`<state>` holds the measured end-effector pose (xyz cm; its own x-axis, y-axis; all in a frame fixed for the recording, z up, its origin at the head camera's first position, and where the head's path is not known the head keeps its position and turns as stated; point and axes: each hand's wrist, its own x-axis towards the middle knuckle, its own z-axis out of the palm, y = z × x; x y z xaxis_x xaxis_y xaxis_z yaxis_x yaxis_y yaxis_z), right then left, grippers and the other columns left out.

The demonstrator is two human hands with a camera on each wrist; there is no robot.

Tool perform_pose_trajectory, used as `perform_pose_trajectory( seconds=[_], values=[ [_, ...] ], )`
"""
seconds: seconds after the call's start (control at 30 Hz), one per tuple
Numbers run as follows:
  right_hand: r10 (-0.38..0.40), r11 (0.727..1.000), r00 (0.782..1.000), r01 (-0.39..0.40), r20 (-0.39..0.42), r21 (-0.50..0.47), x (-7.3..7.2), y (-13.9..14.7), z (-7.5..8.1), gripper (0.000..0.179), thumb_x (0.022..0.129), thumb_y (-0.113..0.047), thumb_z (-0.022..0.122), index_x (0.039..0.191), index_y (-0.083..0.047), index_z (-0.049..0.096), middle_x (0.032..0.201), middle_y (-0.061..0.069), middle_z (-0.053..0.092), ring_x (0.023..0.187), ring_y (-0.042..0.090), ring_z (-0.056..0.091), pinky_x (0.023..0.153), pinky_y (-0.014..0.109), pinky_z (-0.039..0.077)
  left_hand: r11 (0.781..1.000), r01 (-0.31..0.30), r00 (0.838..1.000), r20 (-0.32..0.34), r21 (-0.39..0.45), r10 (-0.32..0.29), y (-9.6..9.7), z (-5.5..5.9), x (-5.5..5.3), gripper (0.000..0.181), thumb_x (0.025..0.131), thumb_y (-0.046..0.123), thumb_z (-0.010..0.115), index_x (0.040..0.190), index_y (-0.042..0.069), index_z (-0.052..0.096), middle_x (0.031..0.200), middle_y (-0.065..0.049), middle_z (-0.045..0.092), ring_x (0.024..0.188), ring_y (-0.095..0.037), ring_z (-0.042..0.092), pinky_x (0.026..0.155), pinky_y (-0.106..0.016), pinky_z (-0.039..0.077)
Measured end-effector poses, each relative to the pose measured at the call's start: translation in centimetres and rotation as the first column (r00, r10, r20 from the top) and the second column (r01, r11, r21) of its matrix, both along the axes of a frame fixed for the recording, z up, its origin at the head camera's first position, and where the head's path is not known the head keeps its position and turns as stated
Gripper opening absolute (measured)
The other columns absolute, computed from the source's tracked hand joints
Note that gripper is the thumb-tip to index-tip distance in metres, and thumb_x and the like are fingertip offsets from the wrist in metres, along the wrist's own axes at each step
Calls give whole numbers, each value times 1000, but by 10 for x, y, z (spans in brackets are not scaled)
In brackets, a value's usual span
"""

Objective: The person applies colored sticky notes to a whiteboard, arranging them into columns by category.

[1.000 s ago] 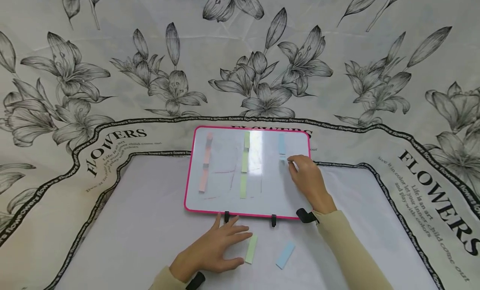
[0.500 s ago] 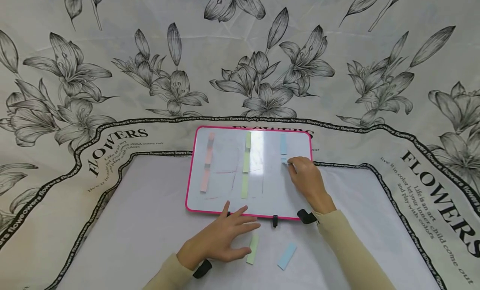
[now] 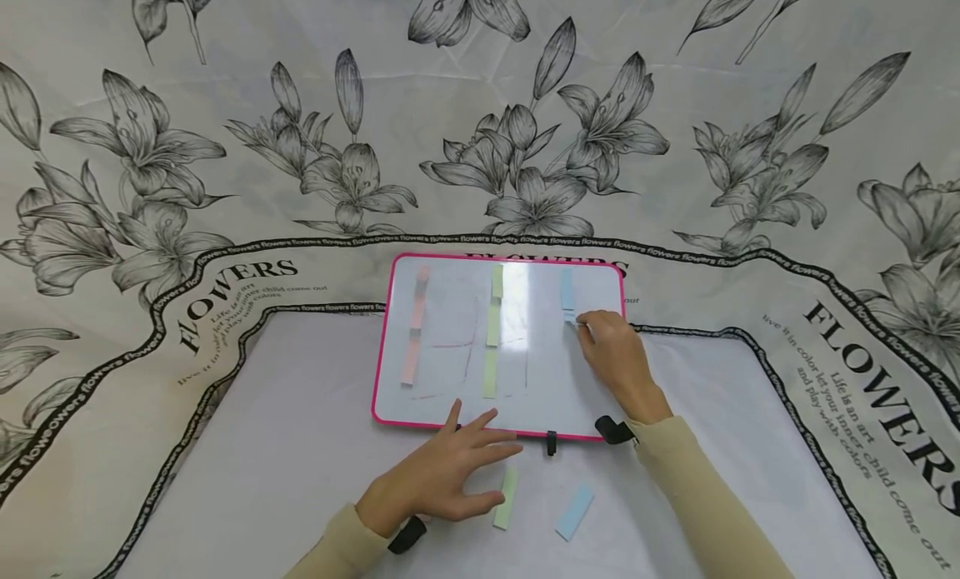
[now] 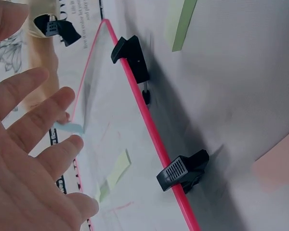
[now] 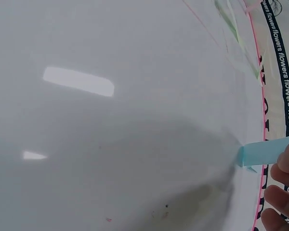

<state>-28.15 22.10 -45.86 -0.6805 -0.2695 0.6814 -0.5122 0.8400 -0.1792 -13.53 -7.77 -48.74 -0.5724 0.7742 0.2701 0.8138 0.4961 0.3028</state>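
Note:
At the upper right of the whiteboard (image 3: 450, 371), my right hand (image 3: 618, 358) pinches a blue sticky strip (image 5: 265, 151) against the surface. Just above it a blue strip (image 3: 567, 287) is stuck to the board. My left hand (image 3: 442, 475) hovers with spread fingers over the board's lower edge, holding nothing. Its thumb is in front of a loose green strip (image 3: 506, 500) on the table, in the head view. Green strips (image 3: 491, 325) run down the board's middle in a column, and pink strips (image 3: 414, 346) line its left side.
A loose blue strip (image 3: 575, 512) lies on the white table covering in front of the board. Black clips (image 4: 183, 171) grip the board's pink lower rim (image 4: 149, 120). Flower-printed cloth (image 3: 525, 146) rises behind. Faint red marks show on the board.
My left hand has moved up and to the right, from in front of the board to over its lower edge. My right hand stays nearly in place with the blue sticky strip.

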Motion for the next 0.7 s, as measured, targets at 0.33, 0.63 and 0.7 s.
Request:
perform_pose_trajectory(
  seconds=[0.33, 0.63, 0.7],
  values=[
    [21, 1000, 999, -20, -25, 3, 3, -1, -16, 7, 84, 7, 77, 91, 4, 76, 89, 19, 77, 85, 36, 73, 75, 46, 62, 1000, 13, 1000, -5, 4, -13, 2, 0, -5, 58, 96, 42, 66, 148, 17, 57, 149, 3, 58, 149, -35, 43, 113, -81, 21],
    [38, 999, 999, -39, -12, -17, 5, 2, -23, 7, 85, 6, 75, 91, 2, 75, 90, 18, 75, 86, 35, 72, 75, 47, 61, 1000, 11, 1000, 19, 2, -11, 4, -2, -5, 58, 97, 41, 66, 150, 20, 55, 149, 2, 58, 150, -35, 41, 113, -81, 20],
    [42, 999, 999, -43, -10, -17, 5, 3, -23, 7, 85, 7, 75, 91, 2, 75, 90, 18, 75, 86, 35, 72, 74, 47, 62, 1000, 11, 1000, 16, 3, -11, 4, -3, -5, 58, 97, 41, 66, 149, 20, 55, 149, 2, 58, 149, -35, 42, 112, -82, 21]
  ],
)
